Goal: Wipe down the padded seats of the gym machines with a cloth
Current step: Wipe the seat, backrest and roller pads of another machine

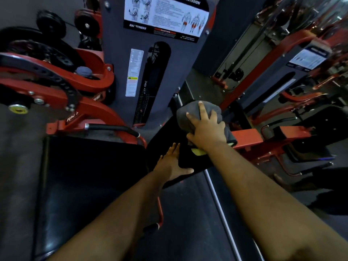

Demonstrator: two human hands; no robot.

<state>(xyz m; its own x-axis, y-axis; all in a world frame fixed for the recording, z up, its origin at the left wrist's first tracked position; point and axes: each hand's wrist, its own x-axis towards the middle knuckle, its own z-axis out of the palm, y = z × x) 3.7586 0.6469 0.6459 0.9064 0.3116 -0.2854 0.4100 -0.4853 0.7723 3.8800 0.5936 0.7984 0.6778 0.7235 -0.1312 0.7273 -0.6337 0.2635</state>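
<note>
A grey cloth (190, 113) lies bunched on a narrow black padded seat (165, 136) that runs up the middle of the view. My right hand (206, 129) presses flat on the cloth, fingers spread over it. A yellow patch of cloth (197, 152) shows under my right wrist. My left hand (172, 163) rests on the near end of the same pad, fingers straight, thumb along its lower edge. A wider black pad (84, 176) lies to the left.
A grey weight-stack tower (150, 63) with an instruction placard stands behind the pad. Red machine arms and black plates (47, 72) crowd the left. More red-framed machines (282, 110) fill the right. Dark floor with a metal strip (216, 194) runs below.
</note>
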